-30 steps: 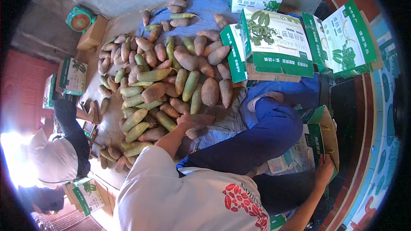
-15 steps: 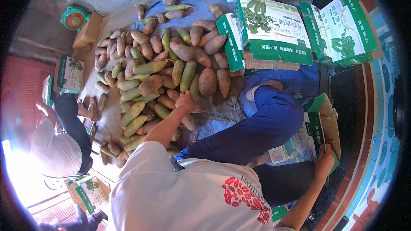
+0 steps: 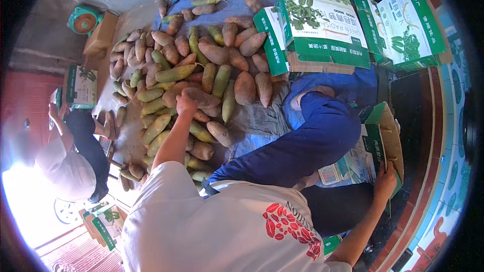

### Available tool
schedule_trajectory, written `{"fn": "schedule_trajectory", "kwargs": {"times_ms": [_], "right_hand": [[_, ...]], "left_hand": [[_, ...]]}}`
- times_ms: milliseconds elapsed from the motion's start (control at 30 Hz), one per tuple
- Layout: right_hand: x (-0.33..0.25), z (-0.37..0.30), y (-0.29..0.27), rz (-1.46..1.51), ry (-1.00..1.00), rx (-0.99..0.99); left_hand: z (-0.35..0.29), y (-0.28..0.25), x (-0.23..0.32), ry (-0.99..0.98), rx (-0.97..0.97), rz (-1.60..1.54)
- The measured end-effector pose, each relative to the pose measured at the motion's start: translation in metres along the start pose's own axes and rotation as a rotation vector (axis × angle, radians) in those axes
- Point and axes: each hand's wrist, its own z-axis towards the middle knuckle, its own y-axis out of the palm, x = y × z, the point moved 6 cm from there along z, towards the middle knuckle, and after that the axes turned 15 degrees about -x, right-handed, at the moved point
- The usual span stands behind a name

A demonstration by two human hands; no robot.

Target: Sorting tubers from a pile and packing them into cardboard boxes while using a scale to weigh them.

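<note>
A large pile of long radishes (image 3: pixel 174 74), some green and some brown with soil, lies on the floor in front of me. My left hand (image 3: pixel 186 106) is closed around one end of a brown radish (image 3: pixel 201 97) in the middle of the pile. To my right, my right hand (image 3: pixel 385 181) grips the near edge of an open green and white cardboard box (image 3: pixel 388 143). The box stands tilted beside my bent knee, and its inside is mostly hidden.
Several green and white cartons (image 3: pixel 327 25) stand at the back right. Under part of the pile spreads a blue sheet (image 3: pixel 247 2). A green round fan-like device (image 3: pixel 84 20) sits by a brown box at the far left. Another person (image 3: pixel 65 166) sits at the left near more cartons.
My left hand has moved left and slightly up across the pile, from the end of a green radish to a brown one. My right hand stays on the box.
</note>
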Motion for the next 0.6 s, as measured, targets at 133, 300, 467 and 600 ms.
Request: {"fn": "schedule_trajectory", "kwargs": {"times_ms": [133, 300, 467, 600], "right_hand": [[0.001, -0.001, 0.001, -0.049, 0.005, 0.017], [-0.003, 0.002, -0.001, -0.044, -0.016, 0.004], [0.000, -0.001, 0.002, -0.079, -0.012, 0.018], [0.001, -0.001, 0.003, -0.091, 0.010, -0.014]], "left_hand": [[-0.011, 0.010, -0.006, 0.116, 0.059, -0.114], [-0.042, 0.038, 0.009, 0.361, 0.395, 0.201], [-0.074, 0.078, 0.038, 0.487, 0.256, 0.485], [-0.057, 0.137, 0.034, 0.508, -0.177, 0.525]]}}
